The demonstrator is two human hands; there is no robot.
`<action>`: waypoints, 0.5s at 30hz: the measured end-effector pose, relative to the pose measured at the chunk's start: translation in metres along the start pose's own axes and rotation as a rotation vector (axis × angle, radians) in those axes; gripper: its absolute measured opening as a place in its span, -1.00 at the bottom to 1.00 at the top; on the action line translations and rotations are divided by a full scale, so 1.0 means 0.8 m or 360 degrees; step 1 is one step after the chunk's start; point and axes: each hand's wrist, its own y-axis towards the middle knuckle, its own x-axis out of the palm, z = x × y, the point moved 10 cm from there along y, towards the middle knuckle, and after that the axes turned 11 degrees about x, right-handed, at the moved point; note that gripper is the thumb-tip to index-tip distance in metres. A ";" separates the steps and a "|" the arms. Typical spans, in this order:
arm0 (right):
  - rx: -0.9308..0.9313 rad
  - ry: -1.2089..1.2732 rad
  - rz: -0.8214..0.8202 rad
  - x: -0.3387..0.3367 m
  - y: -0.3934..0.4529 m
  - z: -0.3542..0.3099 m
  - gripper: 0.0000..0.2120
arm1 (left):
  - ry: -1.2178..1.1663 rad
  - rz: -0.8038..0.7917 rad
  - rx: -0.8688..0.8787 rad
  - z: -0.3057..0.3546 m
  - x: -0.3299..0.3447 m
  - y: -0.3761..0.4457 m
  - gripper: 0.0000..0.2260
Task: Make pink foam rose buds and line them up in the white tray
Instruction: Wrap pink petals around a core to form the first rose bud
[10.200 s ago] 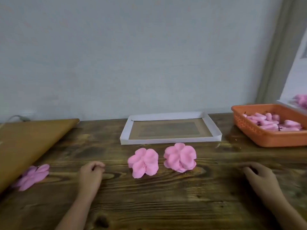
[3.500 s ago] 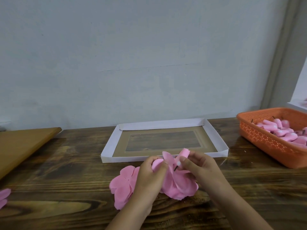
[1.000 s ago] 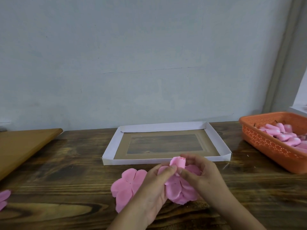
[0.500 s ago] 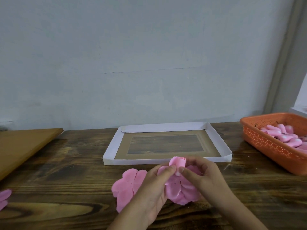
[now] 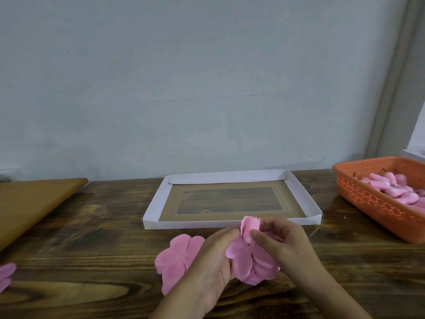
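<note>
A pale grey wall (image 5: 207, 77) fills the upper half of the view, and below it runs a dark wooden surface (image 5: 103, 226) with strong grain. On the far left a brown board (image 5: 30, 201) lies slanted on the surface. The white tray (image 5: 151, 208) sits in the middle near the wall — a shallow box with low white sides and a brown floor showing a dark panel; nothing pink lies in it. At the right edge an orange basket (image 5: 372, 201) with a perforated wall holds a heap of pink buds (image 5: 397, 192).

Nearer the camera, just in front of the tray, both hands meet over a stack of pink foam petals (image 5: 253, 263) resting on the surface. The left hand (image 5: 213, 268) is curled around the stack's left side, gripping it. The right hand (image 5: 285, 245) pinches a rolled pink petal (image 5: 249, 226) between thumb and forefinger — the roll stands upright above the stack, its top level with the tray's front wall. A flat pink flower cutout (image 5: 177, 259) lies just left of the left hand, partly hidden by it. Another pink piece (image 5: 5, 275) shows at the far left edge.
</note>
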 end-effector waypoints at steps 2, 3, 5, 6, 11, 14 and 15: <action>-0.0013 0.0009 -0.0023 0.001 -0.001 -0.001 -0.91 | 0.0023 -0.0017 0.0020 0.000 0.001 0.000 -0.68; -0.0019 0.0013 -0.0036 0.002 -0.001 -0.001 -0.90 | 0.0021 -0.0016 0.0029 0.000 0.001 0.000 -0.69; -0.0040 0.0015 -0.0067 0.005 -0.003 -0.003 -0.89 | -0.0001 0.0029 0.0028 -0.001 -0.002 0.000 -0.70; -0.0056 0.0021 -0.0082 0.006 -0.003 -0.003 -0.89 | -0.0019 0.0076 0.0016 -0.004 -0.006 0.001 -0.70; -0.0091 0.0040 -0.0095 0.006 -0.002 -0.004 -0.88 | -0.0087 0.0083 -0.0005 -0.014 -0.010 0.003 -0.69; -0.0096 0.0052 -0.0099 0.006 -0.003 -0.004 -0.88 | -0.0106 0.0046 0.0016 -0.015 -0.010 0.006 -0.70; -0.0097 0.0062 -0.0106 0.007 -0.003 -0.005 -0.88 | -0.0108 0.0036 0.0034 -0.014 -0.009 0.007 -0.72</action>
